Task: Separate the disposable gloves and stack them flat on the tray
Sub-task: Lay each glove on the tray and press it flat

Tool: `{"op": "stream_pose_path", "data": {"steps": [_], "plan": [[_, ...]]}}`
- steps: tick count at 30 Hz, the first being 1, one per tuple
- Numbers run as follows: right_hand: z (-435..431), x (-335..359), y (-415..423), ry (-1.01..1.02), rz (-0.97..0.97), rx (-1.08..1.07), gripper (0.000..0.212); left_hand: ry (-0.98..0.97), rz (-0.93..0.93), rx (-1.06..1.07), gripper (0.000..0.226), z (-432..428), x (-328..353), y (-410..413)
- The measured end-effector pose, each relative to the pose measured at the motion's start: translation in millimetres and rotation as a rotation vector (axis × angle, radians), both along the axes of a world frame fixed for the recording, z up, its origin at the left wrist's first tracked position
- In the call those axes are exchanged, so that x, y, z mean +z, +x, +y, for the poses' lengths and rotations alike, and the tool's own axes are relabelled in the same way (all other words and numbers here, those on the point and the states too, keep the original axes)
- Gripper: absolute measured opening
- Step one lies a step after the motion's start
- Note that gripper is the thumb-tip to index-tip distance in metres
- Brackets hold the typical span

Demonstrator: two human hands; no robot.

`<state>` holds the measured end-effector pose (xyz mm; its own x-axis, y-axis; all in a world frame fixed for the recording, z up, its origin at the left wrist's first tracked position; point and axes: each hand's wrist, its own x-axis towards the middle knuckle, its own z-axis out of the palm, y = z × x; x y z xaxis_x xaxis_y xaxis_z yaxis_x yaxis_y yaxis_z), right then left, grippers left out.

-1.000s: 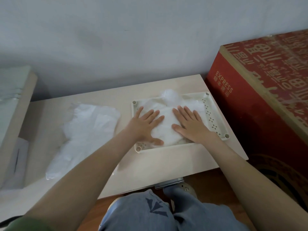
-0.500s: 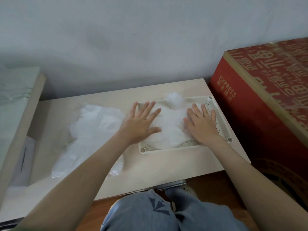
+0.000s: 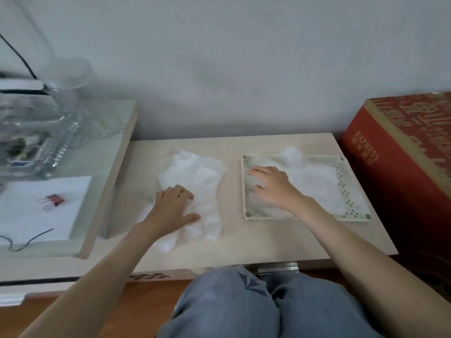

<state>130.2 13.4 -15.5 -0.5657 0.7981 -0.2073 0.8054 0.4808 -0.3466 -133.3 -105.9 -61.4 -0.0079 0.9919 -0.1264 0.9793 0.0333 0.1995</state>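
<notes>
Reaching: left hand (image 3: 174, 206) quits tray (image 3: 244, 198), fingers curl on pile (image 3: 195, 172); grip unclear.
Pressing: right hand (image 3: 273, 186) spread on stack (image 3: 317, 181).
Next: another glove.

Premises: domestic room, home setting. Evidence: low pale wooden table (image 3: 244, 242) beneath both hands, set against a plain painted wall (image 3: 244, 69). A red shipping carton (image 3: 400, 172) marked EXPRESS stands right of the right hand (image 3: 273, 186). A glass dish (image 3: 56, 147) and a paper sheet (image 3: 29, 215) with binder clips (image 3: 52, 201) lie left of the left hand (image 3: 174, 206). Wooden floor (image 3: 141, 306) below.
</notes>
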Motion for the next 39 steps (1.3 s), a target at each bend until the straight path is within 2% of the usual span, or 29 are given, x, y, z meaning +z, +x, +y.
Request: {"op": "stream_pose_path", "data": {"steps": [3,6,9,12,14,16,18,21,26,29,31,32,33,34,36,39], "plan": [[-10,8,-20,-0.04,0.009,0.035,0.049,0.077,-0.009,0.013,0.039,-9,-10,-5],[-14,13,-28,-0.089,0.039,0.066,0.047,0.201,-0.027,0.021,0.041,-11,-13,-4],[-17,17,-34,-0.178,0.119,0.029,0.043,0.333,-0.014,0.032,0.028,-10,-6,-1],[-20,25,-42,-0.444,0.44,-0.201,0.034,0.417,-0.114,0.108,0.025,-6,4,1],[-19,32,-48,-0.675,0.69,-0.385,0.043,0.468,-0.216,0.152,0.022,-3,10,4],[-15,37,-50,-0.845,0.793,-0.471,0.061,0.519,-0.261,0.096,0.022,0,17,11],[-12,38,-51,-0.977,0.85,-0.521,0.069,0.561,-0.297,0.004,0.026,3,25,21],[-10,43,-47,-1.091,0.956,-0.594,0.048,0.609,-0.314,-0.143,0.024,10,32,40],[-6,44,-34,-1.087,0.898,-0.527,0.034,0.613,-0.307,-0.4,0.024,20,27,66],[-3,39,-28,-1.036,0.849,-0.543,0.057,0.576,-0.373,-0.492,0.021,26,28,76],[-4,36,-23,-0.927,0.796,-0.556,0.044,0.515,-0.384,-0.503,0.026,29,27,80],[-4,33,-21,-0.882,0.769,-0.541,0.029,0.495,-0.369,-0.511,0.029,31,26,82],[-3,32,-18,-0.85,0.753,-0.513,0.014,0.482,-0.36,-0.512,0.032,34,25,84],[-2,29,-14,-0.829,0.76,-0.486,0.011,0.467,-0.379,-0.49,0.036,36,26,86],[2,27,-6,-0.819,0.83,-0.466,0.02,0.445,-0.491,-0.396,0.04,41,34,90],[6,28,8,-0.821,0.944,-0.471,0.024,0.526,-0.674,-0.17,0.035,50,43,96]]}}
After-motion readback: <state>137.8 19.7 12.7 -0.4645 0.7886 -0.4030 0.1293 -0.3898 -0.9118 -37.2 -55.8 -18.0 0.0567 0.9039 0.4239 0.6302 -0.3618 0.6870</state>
